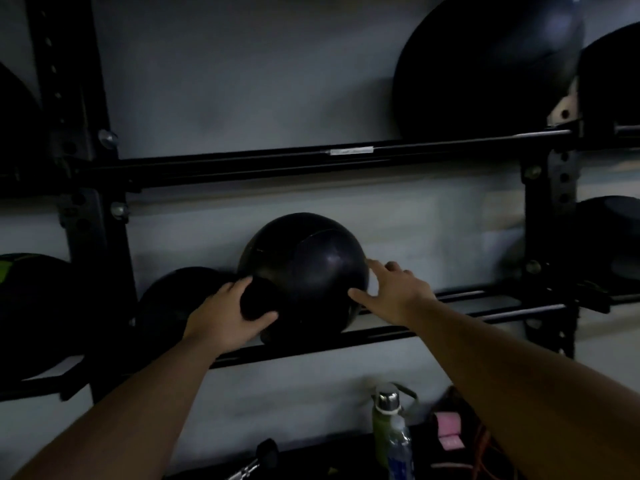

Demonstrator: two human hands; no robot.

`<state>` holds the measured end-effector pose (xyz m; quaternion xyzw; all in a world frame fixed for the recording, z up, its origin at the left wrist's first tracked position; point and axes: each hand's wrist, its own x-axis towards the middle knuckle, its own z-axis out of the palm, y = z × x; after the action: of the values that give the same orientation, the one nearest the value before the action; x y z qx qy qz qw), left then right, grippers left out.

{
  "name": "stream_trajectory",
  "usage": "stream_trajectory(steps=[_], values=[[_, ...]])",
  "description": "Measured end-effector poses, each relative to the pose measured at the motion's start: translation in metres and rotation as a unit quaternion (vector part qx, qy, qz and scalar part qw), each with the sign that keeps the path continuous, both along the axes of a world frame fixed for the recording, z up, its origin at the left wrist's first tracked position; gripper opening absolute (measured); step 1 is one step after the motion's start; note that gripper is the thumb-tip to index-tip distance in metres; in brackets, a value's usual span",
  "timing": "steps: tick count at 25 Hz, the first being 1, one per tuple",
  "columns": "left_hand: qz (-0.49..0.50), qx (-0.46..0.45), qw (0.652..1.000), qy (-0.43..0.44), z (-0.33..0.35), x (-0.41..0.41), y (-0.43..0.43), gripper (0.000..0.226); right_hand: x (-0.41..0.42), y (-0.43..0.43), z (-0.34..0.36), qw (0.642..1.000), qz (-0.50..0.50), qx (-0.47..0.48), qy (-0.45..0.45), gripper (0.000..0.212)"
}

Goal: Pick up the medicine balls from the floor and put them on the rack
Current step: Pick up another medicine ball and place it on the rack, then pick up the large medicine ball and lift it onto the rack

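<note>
Head cam's pretty dark: my black ball (303, 271) sits on the rack (381, 332), lower shelf, beside another ball (173, 299). Left hand (225, 318) has a loose open grip on its side; right hand (394, 289) is open, fingertips just touching.

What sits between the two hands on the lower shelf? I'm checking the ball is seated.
In the head view, the black medicine ball rests on the rack rails, between left hand and right hand.
</note>
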<state>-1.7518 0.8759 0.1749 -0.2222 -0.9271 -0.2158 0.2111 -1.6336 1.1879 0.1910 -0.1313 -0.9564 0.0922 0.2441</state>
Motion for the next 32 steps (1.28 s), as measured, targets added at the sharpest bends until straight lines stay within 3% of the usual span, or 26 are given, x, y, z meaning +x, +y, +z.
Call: stream_trajectory(steps=[3, 8, 14, 22, 32], values=[[-0.009, -0.068, 0.998, 0.006, -0.023, 0.068, -0.012, 0.075, 0.088, 0.026, -0.026, 0.998, -0.031, 0.013, -0.05, 0.086], [-0.068, -0.003, 0.998, -0.002, -0.049, 0.221, 0.043, 0.057, 0.253, 0.086, -0.066, 0.994, -0.078, 0.001, -0.071, 0.081], [-0.149, -0.146, 0.976, -0.056, -0.076, 0.367, 0.14, 0.054, 0.45, 0.15, -0.094, 0.981, -0.148, 0.008, -0.128, 0.064], [-0.319, -0.134, 0.938, -0.039, -0.055, 0.499, 0.222, 0.041, 0.656, 0.148, -0.096, 0.962, -0.25, -0.026, -0.106, 0.055], [-0.419, -0.154, 0.887, -0.123, -0.137, 0.627, 0.269, 0.047, 0.796, 0.115, -0.189, 0.923, -0.345, -0.119, -0.119, 0.055]])
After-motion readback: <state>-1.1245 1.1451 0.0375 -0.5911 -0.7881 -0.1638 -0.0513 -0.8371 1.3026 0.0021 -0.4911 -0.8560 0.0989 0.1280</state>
